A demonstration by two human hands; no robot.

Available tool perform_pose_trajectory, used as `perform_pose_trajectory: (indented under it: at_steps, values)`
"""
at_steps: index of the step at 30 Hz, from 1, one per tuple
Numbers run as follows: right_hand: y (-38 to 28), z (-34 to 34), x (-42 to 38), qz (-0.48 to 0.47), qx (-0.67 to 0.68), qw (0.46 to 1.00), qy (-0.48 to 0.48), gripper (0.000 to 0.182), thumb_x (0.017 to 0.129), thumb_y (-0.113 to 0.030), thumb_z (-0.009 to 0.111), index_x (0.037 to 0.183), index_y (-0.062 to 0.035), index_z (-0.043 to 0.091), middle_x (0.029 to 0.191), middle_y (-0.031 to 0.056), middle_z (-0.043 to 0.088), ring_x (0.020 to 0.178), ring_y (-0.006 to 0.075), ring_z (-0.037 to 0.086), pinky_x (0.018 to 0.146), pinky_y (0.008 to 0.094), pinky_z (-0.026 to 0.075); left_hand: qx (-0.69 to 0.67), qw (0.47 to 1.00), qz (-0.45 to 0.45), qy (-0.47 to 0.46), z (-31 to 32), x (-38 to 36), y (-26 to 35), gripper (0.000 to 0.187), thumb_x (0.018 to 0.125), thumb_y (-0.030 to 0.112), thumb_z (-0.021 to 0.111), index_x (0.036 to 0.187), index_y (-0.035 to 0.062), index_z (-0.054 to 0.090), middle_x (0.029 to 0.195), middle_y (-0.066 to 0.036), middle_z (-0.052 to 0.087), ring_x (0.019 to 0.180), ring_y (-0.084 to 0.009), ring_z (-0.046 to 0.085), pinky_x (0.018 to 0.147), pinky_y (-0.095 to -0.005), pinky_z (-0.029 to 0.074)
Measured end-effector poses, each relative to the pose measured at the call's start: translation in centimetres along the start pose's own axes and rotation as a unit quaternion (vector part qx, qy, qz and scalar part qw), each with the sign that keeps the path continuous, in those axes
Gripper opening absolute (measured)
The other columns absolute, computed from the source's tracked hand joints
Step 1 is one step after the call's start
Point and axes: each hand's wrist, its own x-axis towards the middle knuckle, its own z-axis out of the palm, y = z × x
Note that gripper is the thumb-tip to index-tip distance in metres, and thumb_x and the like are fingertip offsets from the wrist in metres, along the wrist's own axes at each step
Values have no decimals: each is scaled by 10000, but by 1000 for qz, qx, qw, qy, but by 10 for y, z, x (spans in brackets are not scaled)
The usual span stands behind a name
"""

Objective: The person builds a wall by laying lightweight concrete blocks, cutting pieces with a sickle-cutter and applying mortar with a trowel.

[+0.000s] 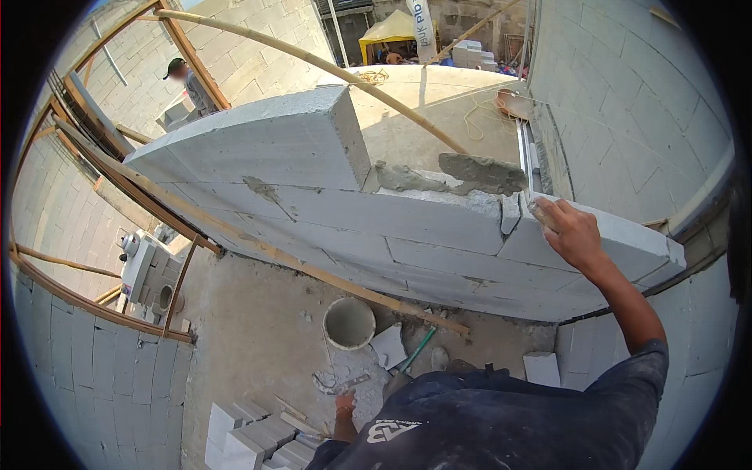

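Observation:
My right hand point(576, 235) is at the top of the block wall, its fingers closed around the handle of a trowel. Wet grey mortar covers the trowel's blade point(482, 170), which lies over the gap in the top course. A bed of mortar point(411, 179) spreads there, beside the end of a large white block point(258, 137). Low down, my left hand point(344, 403) is closed at a grey, mortar-caked tool with a curved end point(338, 384); its exact kind is unclear. Below the wall stands a round bucket point(349, 323) with grey-coated sides.
A long wooden pole point(313, 274) leans along the wall's near face. Stacked blocks point(262, 435) lie on the floor at lower left. Another pole point(329, 69) slants over the wall. A person in a cap point(196, 90) stands beyond it, at upper left.

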Motion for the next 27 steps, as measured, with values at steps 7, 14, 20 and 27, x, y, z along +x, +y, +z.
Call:
perform_pose_trajectory:
  at_steps: [7, 14, 20, 27]
  values:
    - [-20, 33, 19, 5, 9, 1000, 0, 513, 674, -101, 659, 1159, -136, 495, 848, 93, 512, 732, 249, 587, 595, 370, 485, 20, 978, 208, 16, 33, 7, 57, 447, 767, 269, 640, 1054, -68, 583, 834, -162, 651, 731, -167, 628, 623, -281, 478]
    - [-42, 52, -21, 76, 4, 997, 7, 512, 678, -41, 643, 1144, -151, 462, 877, 118, 463, 745, 301, 567, 572, 398, 476, 68, 993, 90, -31, 52, -51, 37, 487, 766, 287, 639, 1085, -72, 565, 877, -184, 651, 745, -197, 639, 660, -305, 488]
    - [-91, 54, -64, 130, 251, 959, 31, 452, 759, 40, 568, 1189, 4, 432, 1052, 201, 526, 926, 322, 555, 822, 376, 431, 214, 976, 24, -5, 31, -74, -25, 608, 756, 486, 584, 1133, 9, 570, 1142, -199, 564, 1111, -304, 513, 947, -356, 385]
    - [-238, 180, -57, -30, 330, 900, -284, 507, 745, -56, 582, 1223, -48, 413, 1091, 207, 530, 921, 412, 544, 770, 458, 437, 115, 986, -70, 97, 39, -53, -11, 723, 735, 496, 610, 1207, -36, 476, 1157, -270, 525, 1126, -344, 493, 933, -390, 404]
